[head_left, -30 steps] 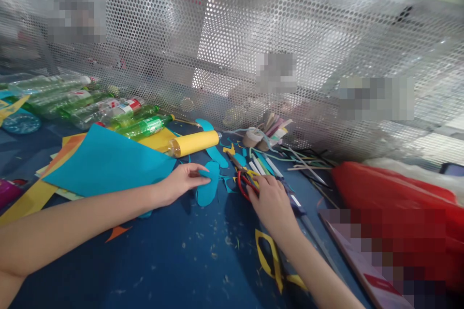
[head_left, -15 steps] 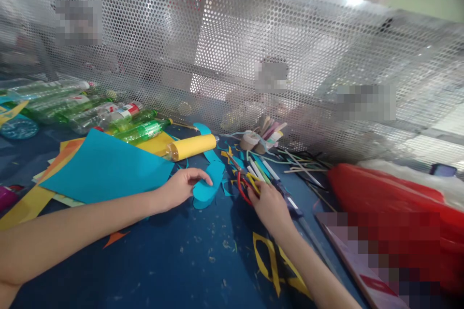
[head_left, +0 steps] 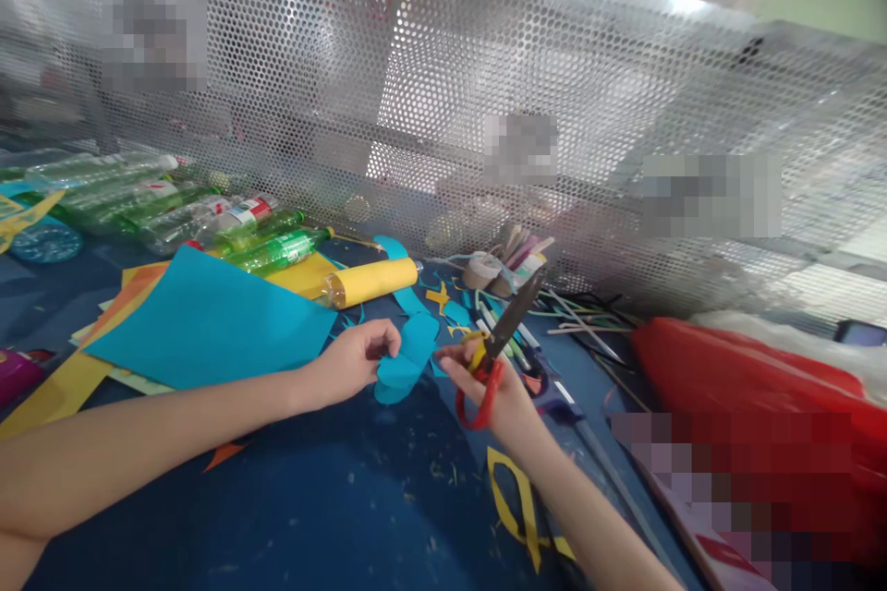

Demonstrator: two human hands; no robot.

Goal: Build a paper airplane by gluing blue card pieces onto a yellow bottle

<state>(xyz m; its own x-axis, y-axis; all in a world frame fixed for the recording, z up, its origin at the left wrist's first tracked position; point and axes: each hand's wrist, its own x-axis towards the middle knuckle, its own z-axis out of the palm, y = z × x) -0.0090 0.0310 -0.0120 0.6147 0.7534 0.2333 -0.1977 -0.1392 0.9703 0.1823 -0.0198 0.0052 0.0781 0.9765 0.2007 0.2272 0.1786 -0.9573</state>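
Note:
Between the thumb and fingers of my left hand (head_left: 355,358) is a blue cut paper piece (head_left: 414,342) with rounded, curled ends, held just above the table. My right hand (head_left: 503,399) is closed around the scissors (head_left: 511,321), which have red and yellow handles. Their dark blades look closed and point up and away to the right, clear of the paper. The fingertips of my right hand come close to the paper's right edge; whether they touch it I cannot tell. Small blue and yellow paper scraps (head_left: 438,297) lie just beyond both hands.
A large blue sheet (head_left: 214,323) lies on coloured papers at left. Behind it are several plastic bottles (head_left: 277,249) and a yellow-wrapped bottle (head_left: 374,282). Markers (head_left: 495,332) lie beyond my right hand. A red bag (head_left: 735,369) is at right. A perforated metal panel (head_left: 443,92) stands behind.
My right hand has turned the scissors, so the blades swung from pointing up-left over the scraps to up-right. My left hand still holds the blue paper, slightly shifted.

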